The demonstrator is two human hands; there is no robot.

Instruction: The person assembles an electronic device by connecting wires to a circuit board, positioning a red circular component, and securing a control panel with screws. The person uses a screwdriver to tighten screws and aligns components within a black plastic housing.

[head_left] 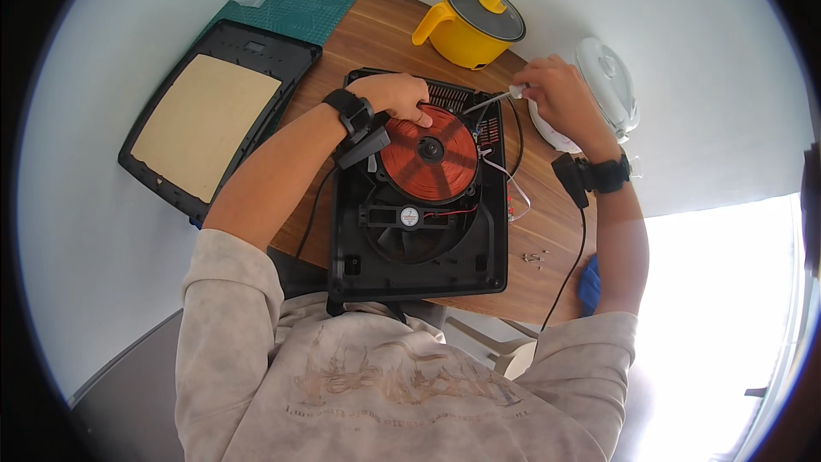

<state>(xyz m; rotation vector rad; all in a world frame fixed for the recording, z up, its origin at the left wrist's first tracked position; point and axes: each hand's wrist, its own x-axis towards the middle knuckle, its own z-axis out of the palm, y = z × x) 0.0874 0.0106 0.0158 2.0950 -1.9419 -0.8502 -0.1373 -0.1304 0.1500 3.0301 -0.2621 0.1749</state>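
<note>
While the opened black cooker base [419,244] sits at centre on the wooden table [376,26], I start nearest me: its round fan [410,218] is at 6 o'clock of the orange coil disc [429,152], touching range, red wire beside it. Small screws [534,257] lie on the wood at 3 o'clock of the fan, a blue object [588,284] at the table edge just past them. Left hand [395,94] rests curled on the coil's rim at 11 o'clock, fingers bent over the edge, black wrist strap below it. Right hand [556,94] at 2 o'clock of the coil, fingers pinched on a thin silver tool [492,101] whose tip points into the base's far right corner. White lid [609,85] just behind that hand. Removed black top panel [218,120] with tan plate at 9 o'clock, off the table. Green cutting mat [299,7] at 11. Yellow pot [472,24] with grey lid farthest, at 12.
</note>
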